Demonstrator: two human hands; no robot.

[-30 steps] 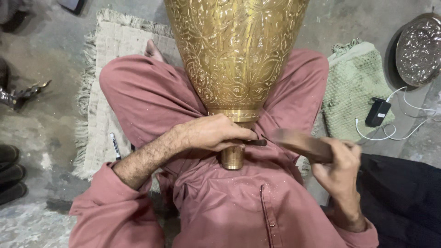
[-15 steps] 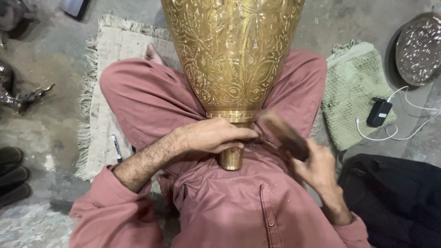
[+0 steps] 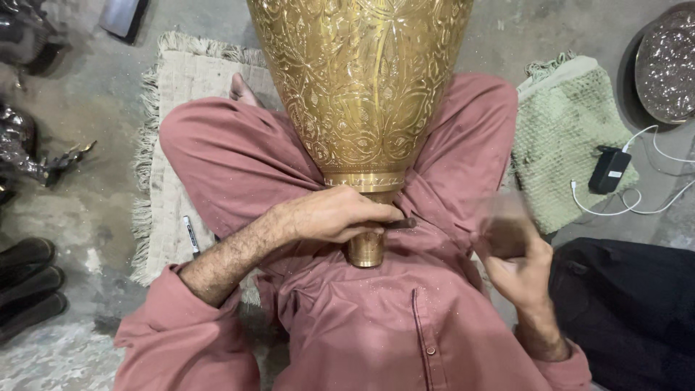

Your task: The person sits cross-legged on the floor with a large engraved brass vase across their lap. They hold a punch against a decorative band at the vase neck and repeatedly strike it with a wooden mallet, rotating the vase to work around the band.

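Head view, the only one: the left hand (image 3: 340,215) lay curled over the narrow neck of a large brass vase (image 3: 362,87), its fingers closed around a thin dark chisel (image 3: 400,224) whose end stuck out toward the right hand. The right hand (image 3: 517,264) was clamped on a wooden mallet (image 3: 503,217), which showed only as a pale blur above the fist. Half a second before, that mallet had sat nearly against the chisel's end, just beside the left hand; now it stood well apart from it, drawn out to the right, while the left hand and chisel had not shifted. I judged this as the back-swing between blows, so the engraving on the neck was under way, not finished.

The vase rested in the person's lap between crossed legs in pink cloth, its wide body reaching away from both hands and out of the top of the picture. Its surface was bright gold, covered in dense leaf and flower scrollwork, with a plain band and a short smooth stem (image 3: 366,250) just below the left hand. Fine bright dust speckled the clothing near both hands.
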